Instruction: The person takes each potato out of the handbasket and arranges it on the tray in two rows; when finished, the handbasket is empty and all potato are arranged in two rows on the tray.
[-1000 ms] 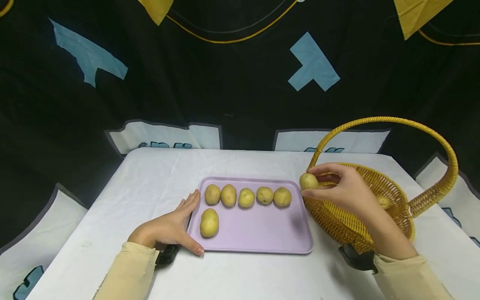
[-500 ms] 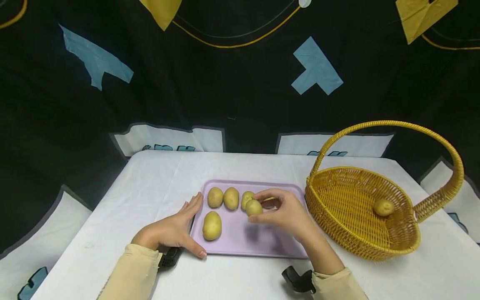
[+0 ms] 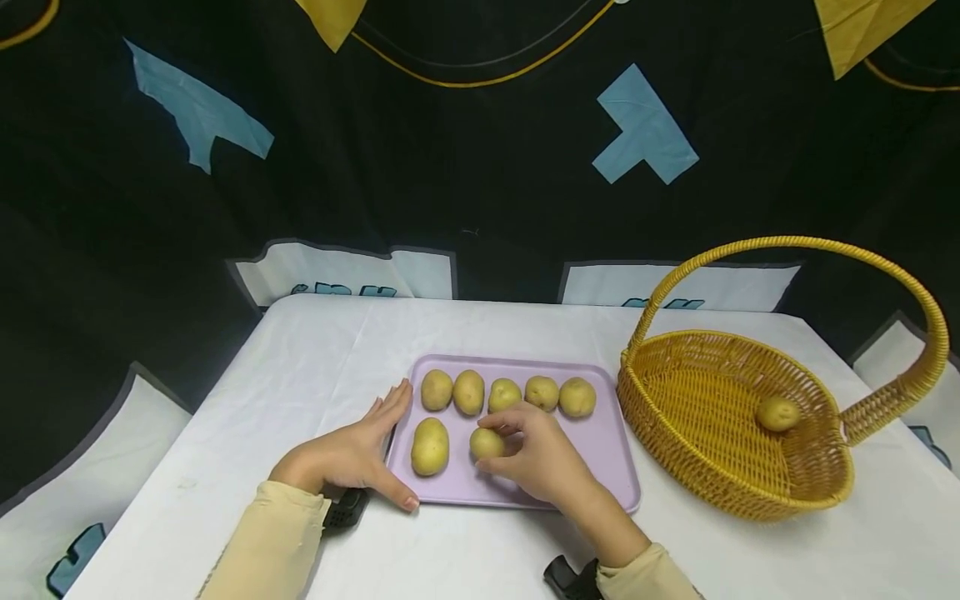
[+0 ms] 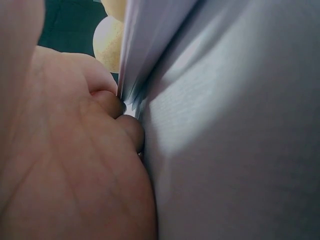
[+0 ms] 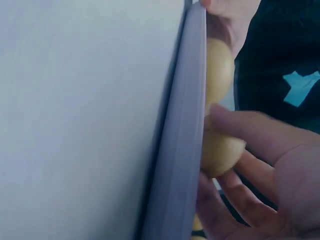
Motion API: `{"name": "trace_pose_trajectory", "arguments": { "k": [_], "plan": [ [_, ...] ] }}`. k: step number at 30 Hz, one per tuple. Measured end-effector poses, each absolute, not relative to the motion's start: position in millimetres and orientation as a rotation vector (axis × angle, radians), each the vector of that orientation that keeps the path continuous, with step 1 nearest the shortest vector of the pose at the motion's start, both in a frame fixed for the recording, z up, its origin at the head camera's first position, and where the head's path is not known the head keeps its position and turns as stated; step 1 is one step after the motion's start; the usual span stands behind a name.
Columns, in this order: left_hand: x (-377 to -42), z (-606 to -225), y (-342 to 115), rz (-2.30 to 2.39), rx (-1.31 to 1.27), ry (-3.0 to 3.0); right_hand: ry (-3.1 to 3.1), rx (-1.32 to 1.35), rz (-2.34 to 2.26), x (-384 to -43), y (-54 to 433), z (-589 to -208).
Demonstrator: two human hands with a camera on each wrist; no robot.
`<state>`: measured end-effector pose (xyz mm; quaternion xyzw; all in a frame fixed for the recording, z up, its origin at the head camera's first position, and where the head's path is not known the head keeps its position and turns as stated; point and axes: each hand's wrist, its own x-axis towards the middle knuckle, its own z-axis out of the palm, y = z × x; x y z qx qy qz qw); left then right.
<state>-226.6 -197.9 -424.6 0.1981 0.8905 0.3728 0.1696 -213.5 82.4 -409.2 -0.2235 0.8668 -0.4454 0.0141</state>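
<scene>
A pale purple tray (image 3: 525, 487) lies on the table with several potatoes on it. Five-across in a row at its back, they include a left-end potato (image 3: 437, 390) and a right-end potato (image 3: 577, 397). In front sits a longer potato (image 3: 430, 447). Just right of it, my right hand (image 3: 543, 454) holds a small round potato (image 3: 486, 445) between thumb and fingers, low over the tray. The right wrist view shows this potato (image 5: 220, 155) right at the tray's surface. My left hand (image 3: 352, 454) rests along the tray's left edge, fingers extended and thumb at the near corner.
A yellow wicker basket (image 3: 675, 454) with a tall arched handle (image 3: 795, 242) stands right of the tray. One potato (image 3: 777, 413) lies inside it. White cloth (image 3: 225, 467) covers the table, and a dark printed curtain (image 3: 480, 183) hangs behind.
My right hand has carried the small potato from the basket's left rim leftward over the tray, then down beside the longer potato. My left hand stays at the tray's edge.
</scene>
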Motion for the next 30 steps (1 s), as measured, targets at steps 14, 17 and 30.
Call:
{"name": "trace_pose_trajectory", "arguments": {
  "k": [14,17,30],
  "plan": [
    [-226.8,-423.3,-195.9,1.053,0.551,2.526,2.715,-0.758,-1.341,-210.6,75.0,-415.2],
    [-226.7,-423.0,-196.2,1.062,0.558,2.531,2.71,-0.76,-1.337,-211.3,74.4,-414.9],
    [-226.4,-423.5,-196.3,1.062,0.561,2.526,2.669,-0.754,-1.332,-209.1,75.1,-409.0]
  ]
}}
